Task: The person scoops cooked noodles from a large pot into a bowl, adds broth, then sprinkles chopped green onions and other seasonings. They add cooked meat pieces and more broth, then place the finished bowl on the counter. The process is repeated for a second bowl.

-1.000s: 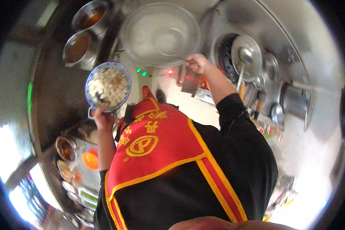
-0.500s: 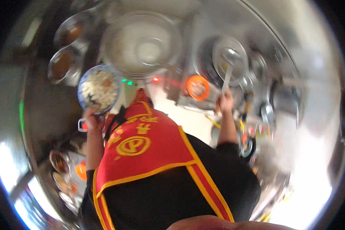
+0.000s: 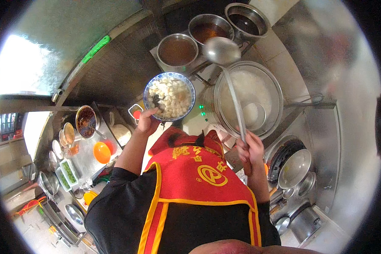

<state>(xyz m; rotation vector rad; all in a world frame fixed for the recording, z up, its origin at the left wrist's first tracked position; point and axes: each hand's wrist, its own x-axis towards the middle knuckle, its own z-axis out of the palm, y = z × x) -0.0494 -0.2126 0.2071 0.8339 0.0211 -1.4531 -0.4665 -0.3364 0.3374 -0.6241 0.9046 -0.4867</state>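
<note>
My left hand (image 3: 149, 122) is closed on the near left edge of a blue-and-white bowl (image 3: 193, 94). Pale whitish chunks (image 3: 169, 96) fill it, with some dark bits at the left. In my right hand (image 3: 251, 149), fingers wrapped round the handle, is a long metal ladle (image 3: 233, 93). Its blurred head is raised over the near edges of the metal pans; whether it carries anything I cannot tell. Beneath the handle stands a large round pot (image 3: 279, 99) of cloudy white liquid, with a second round scoop (image 3: 255, 117) resting in it.
Along the back are metal pans of brown liquid (image 3: 178, 50), reddish broth (image 3: 209, 30) and dark liquid (image 3: 246, 23). At left, a counter holds an orange bowl (image 3: 101, 152), dark sauce (image 3: 86, 122) and chopped greens (image 3: 70, 171). A black wok (image 3: 280, 157) and colander-like bowl (image 3: 295, 168) sit right.
My view has swung, and the bowl and ladle are now closer together. The ladle has gone from above the metal bowl at the right to near the back pans. Both hands keep their hold.
</note>
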